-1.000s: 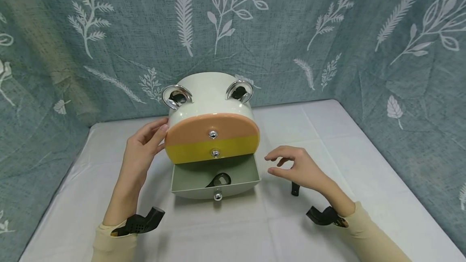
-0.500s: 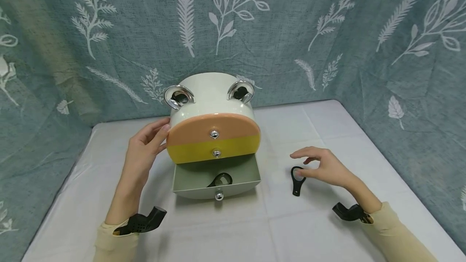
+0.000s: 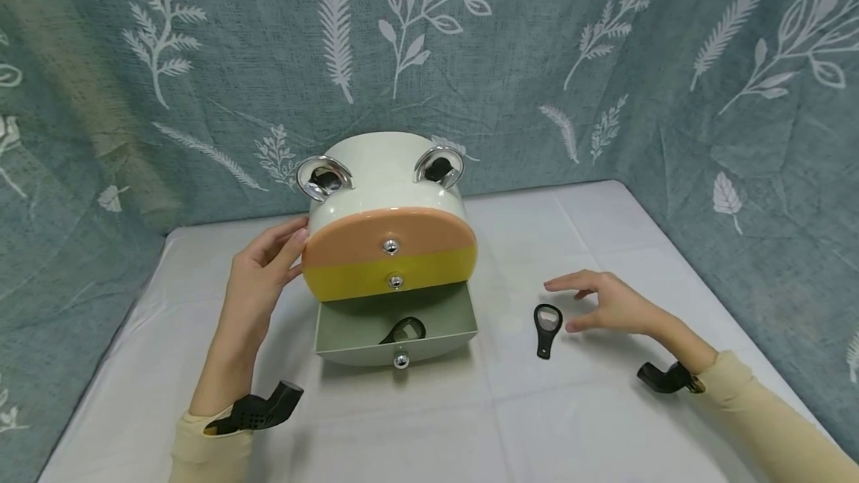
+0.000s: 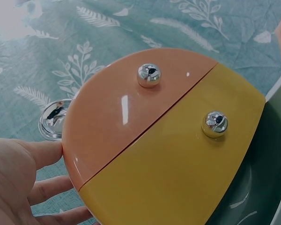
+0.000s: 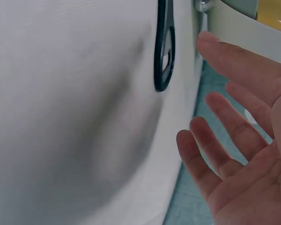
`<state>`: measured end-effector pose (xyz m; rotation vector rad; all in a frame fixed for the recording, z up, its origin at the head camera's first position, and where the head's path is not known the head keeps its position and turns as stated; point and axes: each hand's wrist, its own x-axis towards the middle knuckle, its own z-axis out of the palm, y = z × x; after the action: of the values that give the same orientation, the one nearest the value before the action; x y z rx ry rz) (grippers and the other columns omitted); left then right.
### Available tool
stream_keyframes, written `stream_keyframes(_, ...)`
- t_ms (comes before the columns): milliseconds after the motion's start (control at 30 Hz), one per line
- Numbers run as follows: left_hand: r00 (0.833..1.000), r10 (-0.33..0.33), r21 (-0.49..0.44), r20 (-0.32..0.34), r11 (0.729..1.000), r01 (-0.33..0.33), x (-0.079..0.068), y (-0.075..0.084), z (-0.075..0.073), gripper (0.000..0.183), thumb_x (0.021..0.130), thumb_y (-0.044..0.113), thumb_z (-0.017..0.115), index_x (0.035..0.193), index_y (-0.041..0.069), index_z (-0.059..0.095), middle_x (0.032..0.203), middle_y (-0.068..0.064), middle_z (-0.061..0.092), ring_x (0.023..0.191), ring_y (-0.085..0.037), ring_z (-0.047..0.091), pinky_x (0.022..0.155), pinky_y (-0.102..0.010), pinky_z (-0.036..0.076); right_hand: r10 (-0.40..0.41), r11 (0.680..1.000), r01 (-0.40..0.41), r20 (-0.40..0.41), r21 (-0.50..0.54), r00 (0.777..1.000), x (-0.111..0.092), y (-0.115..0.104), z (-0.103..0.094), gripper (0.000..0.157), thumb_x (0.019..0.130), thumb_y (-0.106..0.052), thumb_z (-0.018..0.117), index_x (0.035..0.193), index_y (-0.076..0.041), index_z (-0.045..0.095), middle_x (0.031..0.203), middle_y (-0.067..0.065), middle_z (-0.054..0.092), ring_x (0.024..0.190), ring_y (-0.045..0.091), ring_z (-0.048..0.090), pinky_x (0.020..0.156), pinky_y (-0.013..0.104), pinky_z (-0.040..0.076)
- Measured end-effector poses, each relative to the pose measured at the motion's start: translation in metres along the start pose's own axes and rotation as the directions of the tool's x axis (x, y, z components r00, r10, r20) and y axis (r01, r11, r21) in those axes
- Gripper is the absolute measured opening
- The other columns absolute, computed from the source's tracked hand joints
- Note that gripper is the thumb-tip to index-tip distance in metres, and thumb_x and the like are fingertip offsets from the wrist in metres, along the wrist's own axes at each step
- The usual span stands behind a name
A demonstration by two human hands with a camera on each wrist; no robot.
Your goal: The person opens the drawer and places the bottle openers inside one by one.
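A frog-shaped drawer box [image 3: 388,185] with an orange, a yellow and a green drawer stands on the white-covered table. Its green bottom drawer [image 3: 396,350] is pulled out, and a black ring-headed tool like a bottle opener [image 3: 407,329] lies inside. My left hand [image 3: 258,274] rests against the box's left side, fingers fairly straight; in the left wrist view the thumb touches the orange drawer's edge [image 4: 91,140]. Right of the box, a black bottle opener [image 3: 546,330] lies flat on the cloth. Just beyond it, my right hand [image 3: 607,306] hovers with parted fingers, holding nothing.
Blue-green curtains with white leaf prints [image 3: 429,43] close off the back and sides. The white tablecloth [image 3: 470,423] runs under everything. Two shiny metal eyes [image 3: 439,166] jut from the box's top. A black wrist camera [image 3: 258,410] sits on each forearm.
My right hand has moved right, away from the drawer, past the bottle opener on the table, which is now fully visible. The left hand stays against the box.
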<state>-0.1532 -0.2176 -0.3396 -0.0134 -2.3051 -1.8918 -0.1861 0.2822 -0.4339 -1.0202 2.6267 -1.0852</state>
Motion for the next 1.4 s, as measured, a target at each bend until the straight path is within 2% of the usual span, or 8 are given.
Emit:
stream_keyframes(167,1.000,0.003,0.000,-0.001,1.000,-0.003,0.001,0.000,0.002,0.057,0.096,0.042,0.062,0.143,0.010,0.054,0.133,-0.008,0.054,0.119,-0.016,0.052,0.087,-0.021,0.052,0.025,1.000,-0.024,0.043,-0.010,0.999,-0.002,0.004,0.002,0.064,0.074,-0.018,0.089,0.132,-0.007,0.062,0.133,-0.001,0.060,0.118,0.016,0.053,0.090,0.038,0.051)
stream_keyframes(567,1.000,-0.008,0.026,-0.009,1.000,0.008,0.001,0.000,0.002,0.059,0.096,0.045,0.060,0.143,0.011,0.052,0.136,-0.009,0.053,0.121,-0.018,0.052,0.089,-0.023,0.052,-0.032,0.999,0.032,0.059,-0.004,0.998,0.002,0.007,0.011,0.061,0.073,-0.015,0.089,0.128,-0.007,0.065,0.127,0.006,0.063,0.107,0.024,0.059,0.086,0.041,0.052)
stream_keyframes(833,1.000,-0.016,0.023,-0.010,1.000,0.016,0.000,0.000,0.000,0.057,0.097,0.043,0.060,0.144,0.011,0.052,0.136,-0.008,0.052,0.120,-0.016,0.052,0.090,-0.023,0.051,0.006,0.999,-0.004,0.073,-0.034,0.997,0.004,0.009,0.014,0.058,0.074,-0.014,0.089,0.128,-0.011,0.067,0.124,0.000,0.064,0.102,0.020,0.060,0.086,0.038,0.051)
stream_keyframes(1067,1.000,-0.022,0.020,-0.010,1.000,0.023,0.001,0.000,-0.001,0.057,0.097,0.043,0.060,0.144,0.012,0.052,0.135,-0.008,0.053,0.119,-0.015,0.052,0.088,-0.021,0.052,0.001,0.999,0.002,0.067,-0.045,0.998,0.006,0.008,0.015,0.057,0.074,-0.012,0.088,0.127,-0.010,0.067,0.123,-0.001,0.064,0.101,0.020,0.060,0.084,0.038,0.051)
stream_keyframes(1400,1.000,-0.012,0.017,0.001,1.000,0.012,0.001,0.000,-0.001,0.057,0.098,0.042,0.059,0.145,0.011,0.051,0.135,-0.008,0.052,0.119,-0.015,0.052,0.088,-0.021,0.051,0.051,0.997,-0.047,0.076,-0.059,0.996,0.007,0.006,0.018,0.056,0.075,-0.012,0.087,0.128,-0.013,0.067,0.122,-0.002,0.062,0.102,0.018,0.058,0.085,0.039,0.049)
